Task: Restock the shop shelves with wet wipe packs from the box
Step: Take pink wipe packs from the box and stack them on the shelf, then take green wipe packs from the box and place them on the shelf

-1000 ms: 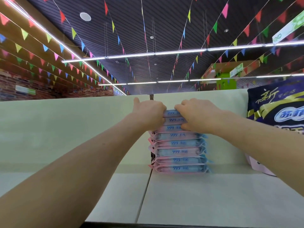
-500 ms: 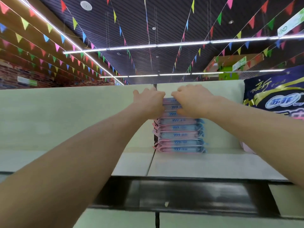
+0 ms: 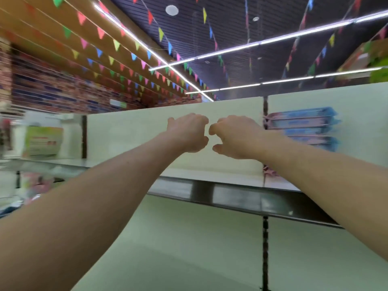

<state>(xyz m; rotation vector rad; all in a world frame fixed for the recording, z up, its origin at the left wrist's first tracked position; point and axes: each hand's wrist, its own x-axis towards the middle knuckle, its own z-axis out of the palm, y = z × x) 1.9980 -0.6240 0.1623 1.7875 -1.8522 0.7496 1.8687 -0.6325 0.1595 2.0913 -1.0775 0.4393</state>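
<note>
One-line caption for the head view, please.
Empty left hand and right hand, fingers curled, hover side by side before the shelf; the wet wipe stack stands to their right.

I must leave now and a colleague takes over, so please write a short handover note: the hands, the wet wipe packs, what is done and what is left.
Left hand: fingers curled, holds nothing, raised before the shelf.
Right hand: the same, close beside it.
Wet wipe packs: one stack on that shelf, right of both hands, untouched.
Done: this stack is placed.
Left: the box is out of view; fetch more packs from it.
</note>
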